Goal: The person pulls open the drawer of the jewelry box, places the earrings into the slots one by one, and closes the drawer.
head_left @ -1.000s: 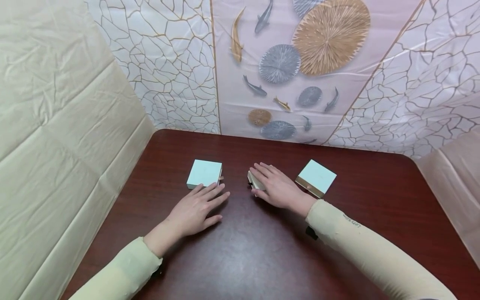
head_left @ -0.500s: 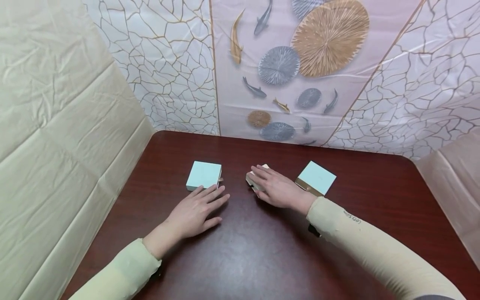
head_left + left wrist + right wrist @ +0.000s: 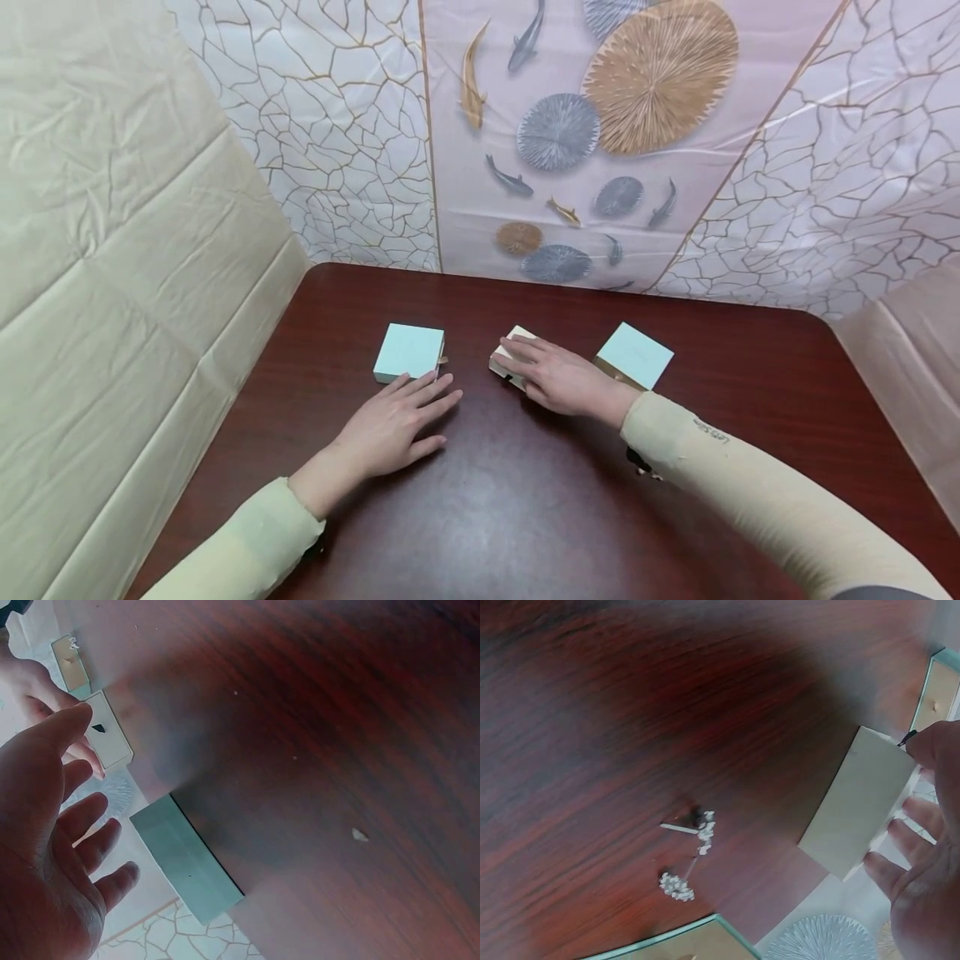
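My right hand [image 3: 566, 377] lies over a small cream box [image 3: 517, 335] at mid-table, its fingers extended across the top. In the right wrist view the fingertips [image 3: 881, 871] touch the long edge of the cream box [image 3: 859, 802], and the thumb is beside a black tab [image 3: 907, 738] at its end. My left hand [image 3: 390, 425] is spread with relaxed fingers, holding nothing. Those fingertips reach the near edge of a pale mint box [image 3: 409, 352], which has a small tab on its right side.
Another mint box [image 3: 636, 355] with a gold front sits right of the right hand, partly behind the wrist. White beaded pieces [image 3: 705, 832] resembling earrings lie on the dark red wooden table [image 3: 465, 517] near the right forearm. Patterned fabric [image 3: 360, 150] stands behind the table.
The cream box has turned under my right hand and shifted slightly left; its black tab now faces nearer the front. The right wrist moved slightly right. The left hand has stayed nearly still.
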{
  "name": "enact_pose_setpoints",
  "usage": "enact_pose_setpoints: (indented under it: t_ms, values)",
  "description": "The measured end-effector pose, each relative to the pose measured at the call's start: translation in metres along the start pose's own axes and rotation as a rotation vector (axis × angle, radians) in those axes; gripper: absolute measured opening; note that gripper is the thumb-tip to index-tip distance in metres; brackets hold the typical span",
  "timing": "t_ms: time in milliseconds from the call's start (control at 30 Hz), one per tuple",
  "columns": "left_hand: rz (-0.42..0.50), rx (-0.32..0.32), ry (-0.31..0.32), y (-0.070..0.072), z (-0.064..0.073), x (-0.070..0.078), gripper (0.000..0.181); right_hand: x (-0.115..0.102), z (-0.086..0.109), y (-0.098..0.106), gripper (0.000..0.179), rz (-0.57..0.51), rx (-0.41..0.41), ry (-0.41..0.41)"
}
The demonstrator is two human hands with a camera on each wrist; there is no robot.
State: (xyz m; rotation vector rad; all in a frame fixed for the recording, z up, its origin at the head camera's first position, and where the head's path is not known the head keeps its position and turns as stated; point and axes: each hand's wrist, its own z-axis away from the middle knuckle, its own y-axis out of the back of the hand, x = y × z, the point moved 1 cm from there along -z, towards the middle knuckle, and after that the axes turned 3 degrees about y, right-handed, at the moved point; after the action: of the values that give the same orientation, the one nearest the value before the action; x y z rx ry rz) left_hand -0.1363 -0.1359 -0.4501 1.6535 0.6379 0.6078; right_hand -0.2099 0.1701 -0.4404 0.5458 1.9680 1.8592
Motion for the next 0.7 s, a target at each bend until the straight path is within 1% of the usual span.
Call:
enact_pose_setpoints:
  t_ms: [233, 367, 433, 533, 600, 700]
  values:
    - [0.006, -0.013, -0.003, 0.0009, -0.0013, 0.0018, 0.065, 0.0033, 0.0022, -0.0034, 0.056, -0.012, -0.005, 0.023]
    - [0.002, -0.02, -0.003, 0.0008, -0.0017, 0.002, 0.064, 0.0054, 0.0019, -0.0049, 0.058, 0.003, 0.01, 0.044]
    - [0.0, -0.018, -0.004, 0.0004, -0.0016, 0.0019, 0.064, 0.0052, 0.0022, -0.0038, 0.059, -0.017, 0.023, 0.044]
    - [0.006, -0.011, -0.006, 0.0001, -0.0018, 0.0021, 0.064, 0.0039, 0.0024, -0.0019, 0.06, -0.061, 0.048, 0.022]
    - [0.01, -0.004, -0.008, -0.0006, -0.0022, 0.0022, 0.064, 0.0021, 0.0023, 0.0001, 0.061, -0.086, 0.061, -0.012]
    - [0.018, -0.002, -0.01, -0.0011, -0.0026, 0.0022, 0.064, -0.0008, 0.0005, 0.0017, 0.064, -0.083, 0.065, -0.066]
